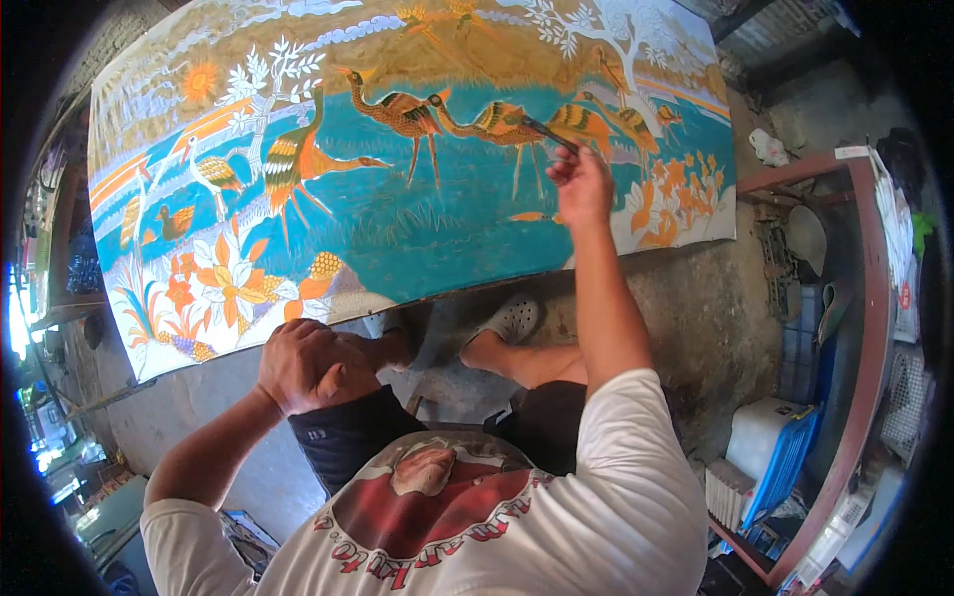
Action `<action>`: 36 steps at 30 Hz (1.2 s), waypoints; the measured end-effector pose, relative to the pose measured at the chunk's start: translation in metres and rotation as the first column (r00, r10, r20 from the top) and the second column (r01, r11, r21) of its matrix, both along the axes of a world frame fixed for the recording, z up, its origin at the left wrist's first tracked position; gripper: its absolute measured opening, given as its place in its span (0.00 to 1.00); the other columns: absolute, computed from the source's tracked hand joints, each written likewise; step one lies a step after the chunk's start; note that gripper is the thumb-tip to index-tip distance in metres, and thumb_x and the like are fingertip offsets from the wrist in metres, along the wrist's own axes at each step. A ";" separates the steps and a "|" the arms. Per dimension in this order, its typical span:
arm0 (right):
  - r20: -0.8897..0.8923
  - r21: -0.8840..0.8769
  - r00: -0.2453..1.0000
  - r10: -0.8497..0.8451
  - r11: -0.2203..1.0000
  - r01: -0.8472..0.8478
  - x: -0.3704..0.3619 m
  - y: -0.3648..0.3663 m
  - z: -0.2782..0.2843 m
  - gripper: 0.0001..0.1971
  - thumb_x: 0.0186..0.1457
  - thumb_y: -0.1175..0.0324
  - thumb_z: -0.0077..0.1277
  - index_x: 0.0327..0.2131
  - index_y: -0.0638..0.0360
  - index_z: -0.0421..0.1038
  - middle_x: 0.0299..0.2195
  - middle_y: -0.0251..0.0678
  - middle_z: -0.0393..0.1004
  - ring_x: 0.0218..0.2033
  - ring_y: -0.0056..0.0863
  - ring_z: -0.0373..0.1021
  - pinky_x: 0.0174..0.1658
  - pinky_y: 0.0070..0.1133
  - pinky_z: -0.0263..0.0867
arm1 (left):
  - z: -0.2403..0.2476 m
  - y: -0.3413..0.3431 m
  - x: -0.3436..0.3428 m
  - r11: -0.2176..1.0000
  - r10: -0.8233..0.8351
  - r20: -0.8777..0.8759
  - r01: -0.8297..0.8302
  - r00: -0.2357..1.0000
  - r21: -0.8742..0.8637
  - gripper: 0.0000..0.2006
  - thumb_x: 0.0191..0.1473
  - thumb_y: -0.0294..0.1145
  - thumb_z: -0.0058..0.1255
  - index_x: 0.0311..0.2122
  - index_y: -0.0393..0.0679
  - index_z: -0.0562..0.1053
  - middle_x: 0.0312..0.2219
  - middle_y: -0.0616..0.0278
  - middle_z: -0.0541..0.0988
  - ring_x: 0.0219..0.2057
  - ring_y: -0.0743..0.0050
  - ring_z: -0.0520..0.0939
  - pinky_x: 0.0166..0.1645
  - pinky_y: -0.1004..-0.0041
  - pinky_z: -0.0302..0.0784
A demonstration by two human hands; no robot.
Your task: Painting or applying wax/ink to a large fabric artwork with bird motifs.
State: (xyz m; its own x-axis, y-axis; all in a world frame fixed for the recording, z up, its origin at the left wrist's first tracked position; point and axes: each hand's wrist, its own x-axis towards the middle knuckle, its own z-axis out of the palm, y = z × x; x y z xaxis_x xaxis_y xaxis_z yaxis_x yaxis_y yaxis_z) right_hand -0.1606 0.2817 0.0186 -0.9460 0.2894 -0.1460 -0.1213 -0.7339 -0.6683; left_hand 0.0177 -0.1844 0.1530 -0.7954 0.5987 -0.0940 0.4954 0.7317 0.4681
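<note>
A large painted sheet (447,248) slopes up in front of me, showing long-legged birds, turquoise water, trees and orange flowers. In my right hand (584,187), the fingers are closed around a thin dark paintbrush (553,137). Its dark tip points up and left, over the brown-and-orange bird (502,121) right of the sheet's middle; whether it touches the surface I cannot tell. Below the sheet's lower edge, my left hand (306,366) rests on my left knee with its fingers curled and nothing visible in it. Some of its fingertips are hidden.
A reddish-brown frame (863,328) stands at the right. Within it are a blue-and-white rack-like object (780,452) and a blue crate (798,343). My foot in a grey clog (513,320) is on the concrete floor under the sheet. Clutter lines the left rim.
</note>
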 end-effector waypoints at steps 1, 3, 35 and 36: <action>0.065 0.055 0.998 -0.025 0.998 0.021 -0.015 -0.011 -0.012 0.14 0.63 0.63 0.51 0.47 0.60 0.73 0.33 0.39 0.79 0.26 0.26 0.75 0.30 0.28 0.77 | -0.002 0.000 -0.004 1.000 -0.002 0.006 0.002 1.000 -0.002 0.29 0.49 0.60 0.48 0.37 0.37 0.77 0.34 0.46 0.79 0.37 0.41 0.79 0.44 0.53 0.73; 0.137 0.113 0.989 -0.052 0.993 0.037 -0.039 -0.029 -0.031 0.13 0.63 0.64 0.51 0.47 0.60 0.73 0.33 0.39 0.79 0.25 0.26 0.74 0.28 0.27 0.77 | -0.003 -0.001 -0.009 1.000 0.002 0.009 -0.002 1.000 0.016 0.30 0.49 0.60 0.48 0.37 0.37 0.77 0.35 0.46 0.79 0.38 0.42 0.79 0.45 0.53 0.73; 0.213 0.517 0.968 -0.135 0.856 0.006 -0.091 -0.063 -0.077 0.14 0.67 0.69 0.45 0.52 0.64 0.72 0.41 0.44 0.80 0.24 0.23 0.74 0.26 0.23 0.76 | -0.008 -0.003 -0.026 0.999 0.027 0.097 -0.031 0.995 0.039 0.28 0.45 0.59 0.51 0.38 0.41 0.78 0.36 0.49 0.80 0.39 0.45 0.79 0.48 0.53 0.72; 0.214 0.513 0.968 -0.130 0.858 0.001 -0.089 -0.064 -0.076 0.14 0.67 0.69 0.45 0.52 0.64 0.72 0.41 0.44 0.80 0.24 0.23 0.74 0.26 0.23 0.76 | -0.008 -0.002 -0.027 0.999 0.022 0.077 -0.025 0.997 0.036 0.28 0.45 0.59 0.51 0.38 0.41 0.78 0.36 0.49 0.80 0.39 0.45 0.79 0.48 0.53 0.72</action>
